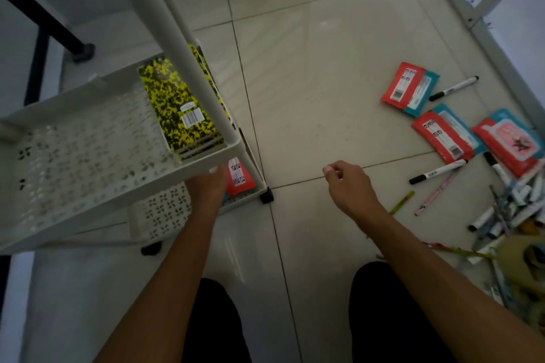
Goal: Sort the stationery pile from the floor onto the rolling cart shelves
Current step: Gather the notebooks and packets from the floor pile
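4 red packs, 2 black-cap markers, 1 yellow notebk stack, 1 cart.

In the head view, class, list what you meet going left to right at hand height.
White cart shelf → left hand → red packet on the lower shelf → cart wheel → right hand → black-capped marker → heap of pens
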